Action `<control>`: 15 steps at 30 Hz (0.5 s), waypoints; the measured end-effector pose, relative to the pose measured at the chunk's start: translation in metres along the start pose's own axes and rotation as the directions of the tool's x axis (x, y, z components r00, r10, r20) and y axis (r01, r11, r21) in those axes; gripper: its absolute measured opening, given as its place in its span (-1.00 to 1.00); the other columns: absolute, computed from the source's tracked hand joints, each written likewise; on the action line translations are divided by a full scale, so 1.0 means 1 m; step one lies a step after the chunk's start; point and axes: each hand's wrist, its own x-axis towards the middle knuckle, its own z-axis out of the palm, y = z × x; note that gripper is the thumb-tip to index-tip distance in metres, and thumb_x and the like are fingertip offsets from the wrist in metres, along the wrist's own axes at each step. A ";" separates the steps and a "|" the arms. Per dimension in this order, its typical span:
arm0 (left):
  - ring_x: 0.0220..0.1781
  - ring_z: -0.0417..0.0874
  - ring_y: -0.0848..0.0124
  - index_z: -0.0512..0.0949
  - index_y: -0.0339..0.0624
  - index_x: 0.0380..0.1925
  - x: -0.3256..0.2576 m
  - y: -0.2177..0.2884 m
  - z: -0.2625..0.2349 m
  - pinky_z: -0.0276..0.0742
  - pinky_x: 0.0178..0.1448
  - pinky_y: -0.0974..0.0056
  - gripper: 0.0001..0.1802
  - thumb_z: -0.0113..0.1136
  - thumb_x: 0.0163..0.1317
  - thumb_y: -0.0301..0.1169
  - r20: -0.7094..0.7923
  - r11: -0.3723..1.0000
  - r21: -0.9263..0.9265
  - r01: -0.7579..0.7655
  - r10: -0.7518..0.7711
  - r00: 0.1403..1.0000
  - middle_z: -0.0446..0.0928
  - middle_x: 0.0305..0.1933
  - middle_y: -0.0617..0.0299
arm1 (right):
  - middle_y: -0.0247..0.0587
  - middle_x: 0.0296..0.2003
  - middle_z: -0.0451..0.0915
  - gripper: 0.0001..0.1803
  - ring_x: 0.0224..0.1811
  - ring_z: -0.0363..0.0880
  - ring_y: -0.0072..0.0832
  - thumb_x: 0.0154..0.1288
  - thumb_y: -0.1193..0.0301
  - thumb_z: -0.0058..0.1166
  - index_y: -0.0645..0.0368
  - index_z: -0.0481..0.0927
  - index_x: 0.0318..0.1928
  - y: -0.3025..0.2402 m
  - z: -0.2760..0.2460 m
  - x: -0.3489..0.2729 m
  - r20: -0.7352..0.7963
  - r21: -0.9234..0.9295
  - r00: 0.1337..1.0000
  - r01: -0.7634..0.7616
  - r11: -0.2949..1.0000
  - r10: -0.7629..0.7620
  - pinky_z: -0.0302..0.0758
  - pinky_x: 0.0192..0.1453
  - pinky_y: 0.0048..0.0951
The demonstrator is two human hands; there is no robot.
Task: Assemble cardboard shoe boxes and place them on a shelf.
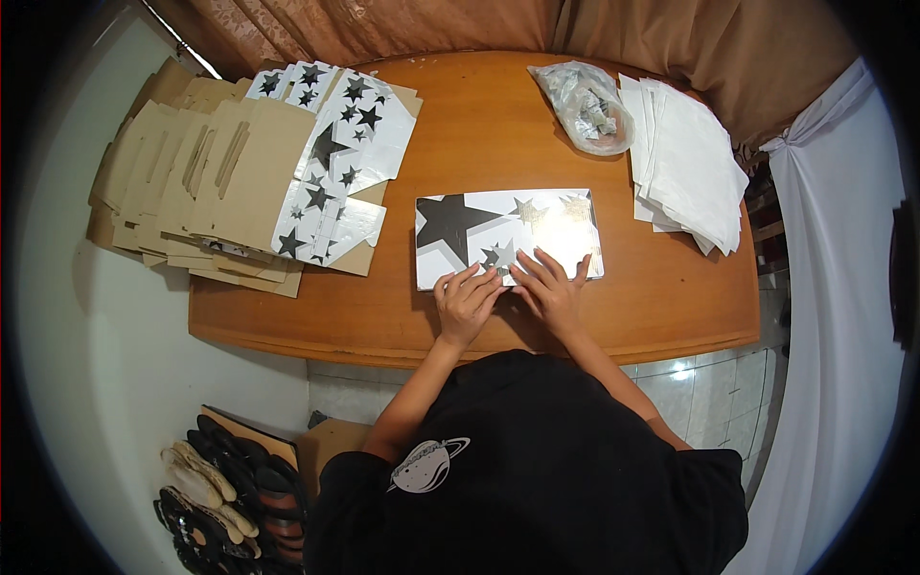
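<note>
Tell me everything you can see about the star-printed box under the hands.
The star-printed box is a flat, closed rectangle of glossy white card, printed with one large black star plus smaller grey and gold ones. It lies flat near the front edge of the wooden table, long side toward the person. The left hand and right hand both press on its near edge, fingers spread.

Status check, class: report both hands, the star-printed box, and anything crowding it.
Left hand and right hand flat, pressing the near edge of the star-printed box. Box closed, lying flat on the wooden table. Nothing crowding it; flattened boxes left, white sheets right.
</note>
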 end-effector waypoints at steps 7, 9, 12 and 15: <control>-0.06 0.52 0.43 0.63 0.02 -0.36 0.004 -0.001 -0.005 0.19 0.07 0.19 -0.80 0.31 -0.07 -0.32 0.053 1.000 -0.007 -0.019 0.020 0.998 0.59 -0.22 0.46 | -0.61 -0.03 0.51 -0.69 0.08 0.38 -0.60 0.08 0.23 0.13 -0.20 0.56 -0.10 -0.003 0.003 0.001 -0.049 0.053 0.999 0.011 0.999 -0.008 -0.46 0.33 0.13; 0.01 0.49 0.40 0.60 0.03 -0.25 0.008 -0.009 -0.012 0.18 0.13 0.15 -0.74 0.26 -0.01 -0.27 0.138 0.997 -0.067 -0.042 0.051 0.989 0.55 -0.12 0.40 | -0.59 -0.02 0.51 -0.69 0.09 0.38 -0.58 0.10 0.24 0.12 -0.16 0.56 -0.09 -0.007 -0.004 0.004 -0.032 0.065 0.999 0.009 0.998 -0.007 -0.47 0.32 0.18; 0.18 0.36 0.33 0.48 0.08 -0.03 0.031 -0.026 -0.029 0.07 0.25 0.01 -0.61 0.08 0.13 -0.13 0.337 0.998 -0.068 -0.006 0.028 0.941 0.40 0.11 0.31 | -0.49 0.02 0.48 -0.68 0.13 0.35 -0.52 0.16 0.21 0.04 -0.06 0.54 -0.06 -0.011 -0.016 0.009 0.085 0.044 0.996 -0.002 0.999 -0.002 -0.48 0.27 0.30; 0.34 0.13 0.22 0.30 0.14 0.16 0.072 -0.044 -0.038 -0.13 0.31 -0.18 -0.49 -0.16 0.24 0.01 0.530 0.984 0.167 0.066 -0.147 0.835 0.16 0.30 0.22 | -0.43 0.06 0.44 -0.62 0.19 0.29 -0.47 0.20 0.16 -0.04 -0.01 0.50 0.00 -0.016 -0.022 0.010 0.138 -0.029 0.989 0.053 0.998 -0.048 -0.46 0.22 0.40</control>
